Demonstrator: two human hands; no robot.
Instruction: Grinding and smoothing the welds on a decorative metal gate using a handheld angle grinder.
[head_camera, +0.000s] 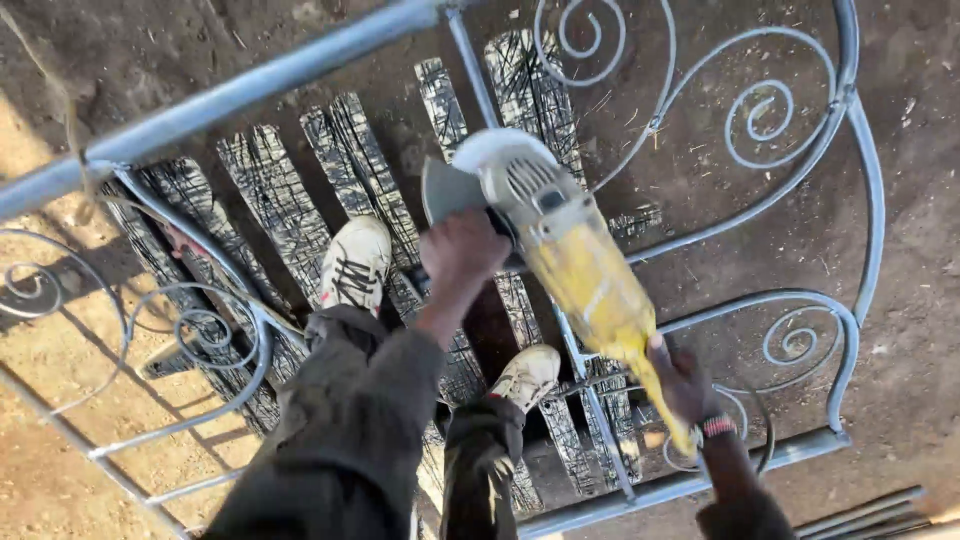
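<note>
I hold a yellow angle grinder (570, 255) over a grey metal gate (700, 230) that lies flat on the ground. My left hand (458, 258) grips the side handle near the grinder's grey head and disc guard (462, 178). My right hand (680, 378) is closed on the rear end of the yellow body. The disc points down at a thin upright bar (480, 75) of the gate. My two feet in dirty white shoes (355, 262) stand on the dark scratched slats (280, 205) under the frame.
The gate has curled scroll ornaments (765, 110) at the right and left (205, 330) and a thick tube rail (240, 90) across the top. Brown dirt ground (60, 360) surrounds it. Loose metal rods (870, 515) lie at the bottom right. A black cable (765, 440) loops near my right wrist.
</note>
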